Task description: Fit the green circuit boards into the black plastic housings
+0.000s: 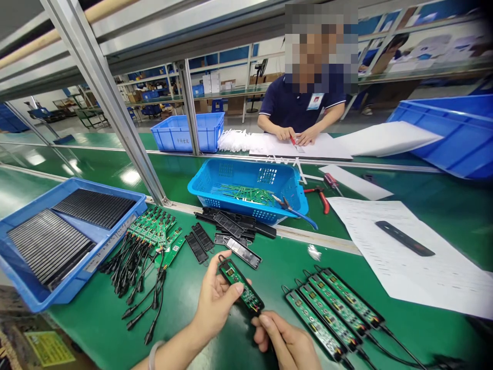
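My left hand point(220, 293) is closed round a black plastic case with a green circuit board point(242, 285) seated in it, the thumb lying on the board. At the case's lower end, the fingers of my right hand point(283, 336) pinch around the cable exit; the cable itself is mostly hidden. Several cased boards point(327, 308) with cables lie in a row to the right. Left of my hands rests a pile of bare circuit boards point(154, 228) with black connector cables point(134, 275). Just beyond are empty black case halves point(242, 252).
A blue tray point(111, 252) of black case parts stands at left. Ahead is a blue basket point(246, 167) with green strips and pliers point(287, 205). Red-handled cutters point(321, 198), a screwdriver point(331, 181) and paper sheets point(400, 267) lie right. Across the bench, a person point(304, 113) handles a red tool.
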Demonstrator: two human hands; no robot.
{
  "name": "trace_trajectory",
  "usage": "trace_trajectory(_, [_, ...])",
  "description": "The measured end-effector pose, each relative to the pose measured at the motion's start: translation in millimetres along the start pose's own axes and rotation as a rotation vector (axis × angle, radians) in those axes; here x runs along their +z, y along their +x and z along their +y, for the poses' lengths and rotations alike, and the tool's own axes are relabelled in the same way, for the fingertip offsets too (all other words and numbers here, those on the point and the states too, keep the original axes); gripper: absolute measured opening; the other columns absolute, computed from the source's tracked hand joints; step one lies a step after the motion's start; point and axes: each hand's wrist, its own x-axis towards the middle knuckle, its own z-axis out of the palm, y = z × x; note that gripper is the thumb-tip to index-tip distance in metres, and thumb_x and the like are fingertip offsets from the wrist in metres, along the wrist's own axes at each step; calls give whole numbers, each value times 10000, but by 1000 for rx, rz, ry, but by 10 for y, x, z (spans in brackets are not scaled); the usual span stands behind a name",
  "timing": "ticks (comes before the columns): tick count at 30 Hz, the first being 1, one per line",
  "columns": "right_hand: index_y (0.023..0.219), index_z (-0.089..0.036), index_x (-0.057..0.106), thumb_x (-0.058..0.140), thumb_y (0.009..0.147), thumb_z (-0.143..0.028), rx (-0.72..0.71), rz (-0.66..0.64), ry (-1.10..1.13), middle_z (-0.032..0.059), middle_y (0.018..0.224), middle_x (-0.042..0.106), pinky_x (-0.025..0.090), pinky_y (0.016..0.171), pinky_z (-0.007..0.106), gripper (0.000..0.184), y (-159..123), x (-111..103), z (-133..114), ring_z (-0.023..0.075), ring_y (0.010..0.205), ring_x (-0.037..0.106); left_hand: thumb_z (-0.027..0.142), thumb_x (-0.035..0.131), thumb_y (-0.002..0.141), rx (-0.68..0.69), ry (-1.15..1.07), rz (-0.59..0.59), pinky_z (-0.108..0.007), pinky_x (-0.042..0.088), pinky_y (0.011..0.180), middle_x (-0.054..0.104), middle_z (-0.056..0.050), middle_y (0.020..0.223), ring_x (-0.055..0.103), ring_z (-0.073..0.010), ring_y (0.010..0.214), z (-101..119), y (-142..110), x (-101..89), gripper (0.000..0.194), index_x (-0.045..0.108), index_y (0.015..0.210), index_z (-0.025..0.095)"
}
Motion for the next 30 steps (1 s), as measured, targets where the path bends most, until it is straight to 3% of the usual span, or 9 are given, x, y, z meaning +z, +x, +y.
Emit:
trace_trajectory(3, [647,-225,589,405,951,-529,34,-25,-5,-15,544,580,418,560,230,468,9,13,29,144,517,562,313,726,787,5,0,-4,-277,508,756,655,-41,890,682,-196,886,-12,0,-12,652,336,1299,206])
trace_trajectory(8, [1070,-188,570,331,964,-548,57,5,-42,-70,495,472,353,490,247,445,-2,59,97,156,460,479,306,737,774,11,-16,-16,-264,506,769,655,-32,864,682,-179,869,-25,-1,-3,646,351,1283,207])
trace_trajectory(15, [957,-215,515,277,1011,-438,-62,-79,-207,-60,519,510,384,485,245,331,5,2,100,154,462,521,306,723,763,-25,16,-7,-252,483,756,663,-50,889,663,-187,890,32,-10,38,676,345,1312,197])
trace_trajectory(19, [971,-238,551,417,991,-346,-262,-20,-406,-18,697,613,470,574,229,173,48,-76,32,150,585,605,209,684,726,-142,81,-14,-212,432,646,682,-56,876,633,-157,801,72,37,8,740,339,1379,173])
trace_trajectory(24, [1072,-208,601,461,968,-200,-645,184,-626,58,855,611,512,673,256,175,120,-147,-5,173,749,638,30,604,589,-293,186,-230,-178,278,499,561,47,655,439,-64,537,-79,51,-21,745,508,1316,162])
trace_trajectory(30, [1087,-126,661,444,957,-127,-783,184,-863,97,826,610,494,567,269,253,138,-176,-61,175,678,612,42,577,557,-306,219,-323,-199,199,474,507,46,698,354,-53,536,-242,30,-44,733,566,1281,155])
